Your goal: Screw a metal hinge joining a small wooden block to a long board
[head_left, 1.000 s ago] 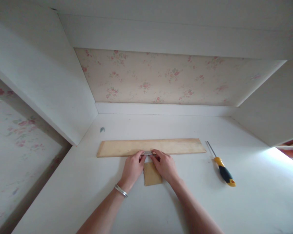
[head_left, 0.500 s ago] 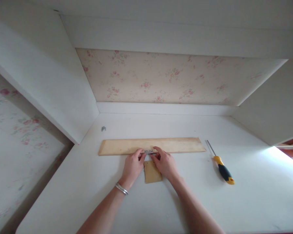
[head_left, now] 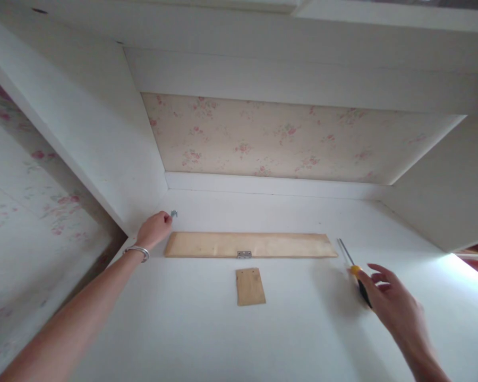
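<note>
Both hands have left the hinge and spread apart, so attention seems to have passed from placing it to the tool and the loose hardware. On the white desk (head_left: 295,334), the small wooden plate (head_left: 250,286) lies just on the near side of the long board (head_left: 211,245), apart from it. Off the board's right end, the right hand (head_left: 396,305) is now over the screwdriver (head_left: 355,270) — fingers loosely curved and parted; whether its grip has closed round the handle I cannot tell. The hinge (head_left: 244,254) sits unheld at the middle of the board's near edge. Beyond the board's left end, the left hand (head_left: 154,231) has reached some small grey metal pieces (head_left: 174,214) — fingers curled, tips at them, though whether that grip holds any is unclear.
</note>
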Demonstrator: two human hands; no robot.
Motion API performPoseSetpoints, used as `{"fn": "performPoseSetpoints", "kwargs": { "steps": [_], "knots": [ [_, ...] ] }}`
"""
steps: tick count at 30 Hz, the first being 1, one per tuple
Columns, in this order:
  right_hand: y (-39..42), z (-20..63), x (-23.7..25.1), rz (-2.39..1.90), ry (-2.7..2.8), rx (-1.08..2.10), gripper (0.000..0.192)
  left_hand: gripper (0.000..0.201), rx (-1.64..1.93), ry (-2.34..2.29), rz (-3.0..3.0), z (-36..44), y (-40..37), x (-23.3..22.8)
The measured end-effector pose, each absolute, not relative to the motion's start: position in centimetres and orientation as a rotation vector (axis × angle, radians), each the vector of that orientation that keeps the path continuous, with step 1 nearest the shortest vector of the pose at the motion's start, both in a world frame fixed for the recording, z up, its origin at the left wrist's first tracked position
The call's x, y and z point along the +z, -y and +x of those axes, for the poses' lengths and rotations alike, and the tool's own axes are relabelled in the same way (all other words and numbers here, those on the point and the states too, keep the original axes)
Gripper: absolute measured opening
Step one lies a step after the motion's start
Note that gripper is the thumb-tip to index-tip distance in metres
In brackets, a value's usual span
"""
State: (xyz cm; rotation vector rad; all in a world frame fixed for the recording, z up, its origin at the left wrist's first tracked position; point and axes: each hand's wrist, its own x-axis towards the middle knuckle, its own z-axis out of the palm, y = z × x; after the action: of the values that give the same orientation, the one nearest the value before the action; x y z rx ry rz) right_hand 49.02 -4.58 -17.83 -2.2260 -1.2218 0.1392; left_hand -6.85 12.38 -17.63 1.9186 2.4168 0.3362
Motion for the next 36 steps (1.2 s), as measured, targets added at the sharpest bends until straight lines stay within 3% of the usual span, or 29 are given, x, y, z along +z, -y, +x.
{"fn": "performPoseSetpoints", "kwargs": {
  "steps": [4,10,20,29,36],
  "knots": [
    [5.7,53.0,-19.6,-2.388,1.229,-0.073,0.063,0.034,0.212,-2.402,1.942,-9.6,-15.8,-18.8],
    [5.5,54.1,-22.3,-2.453,1.261,0.116,0.078,0.041,0.240,-2.291,1.927,-9.8,-18.4,-19.8],
    [5.1,53.2,-22.9,-2.428,1.327,0.224,0.069,0.043,0.225,-2.297,1.901,-10.1,-19.5,-20.6],
    [5.4,52.1,-22.4,-2.485,1.412,0.135,0.065,0.031,0.210,-2.287,1.903,-9.6,-19.1,-19.9],
    [6.4,52.8,-20.8,-2.350,1.052,0.218,0.059,0.029,0.247,-2.358,1.820,-9.8,-18.3,-19.4]
  ]
}}
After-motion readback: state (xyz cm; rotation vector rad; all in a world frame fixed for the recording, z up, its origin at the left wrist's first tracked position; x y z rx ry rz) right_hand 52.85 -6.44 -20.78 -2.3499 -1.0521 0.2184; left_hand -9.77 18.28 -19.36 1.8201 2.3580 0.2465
